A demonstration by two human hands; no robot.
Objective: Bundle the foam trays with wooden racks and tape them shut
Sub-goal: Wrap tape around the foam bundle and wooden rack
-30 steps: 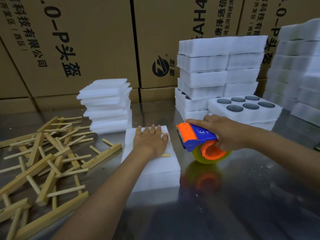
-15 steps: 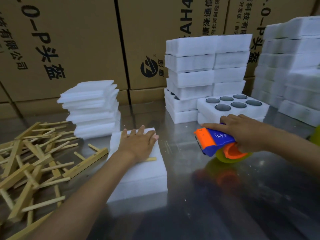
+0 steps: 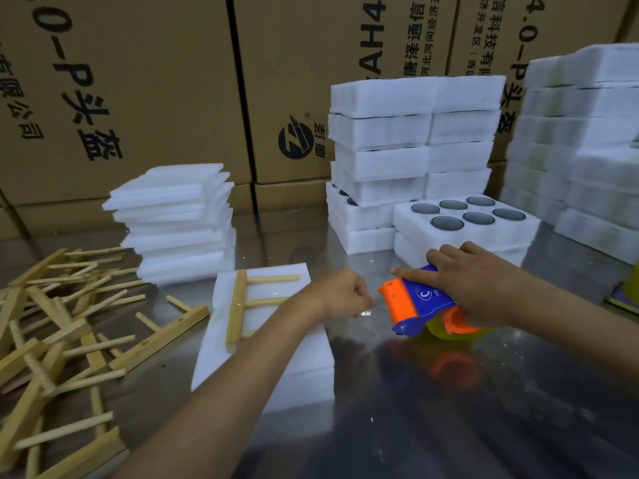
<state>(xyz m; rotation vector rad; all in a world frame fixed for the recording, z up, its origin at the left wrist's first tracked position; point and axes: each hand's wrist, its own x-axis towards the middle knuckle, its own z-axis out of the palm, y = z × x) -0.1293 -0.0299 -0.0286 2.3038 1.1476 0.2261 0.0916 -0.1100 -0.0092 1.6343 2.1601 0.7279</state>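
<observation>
Foam tray (image 3: 466, 223) (apparently six dark discs (image 3: 447, 223))

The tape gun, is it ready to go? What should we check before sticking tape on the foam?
1. Tape gun held firmly: ok, the right hand grips it, forefinger along the top.
2. Tape end pulled out: cannot tell, the left hand pinches at the orange mouth, but no tape strip shows.
3. Wooden rack lying on the foam bundle: ok, flat on top, near its far left side.
4. Foam bundle held steady: not ok, no hand is on it.
5. Roll loaded: ok, a yellowish tape roll shows under the gun.
</observation>
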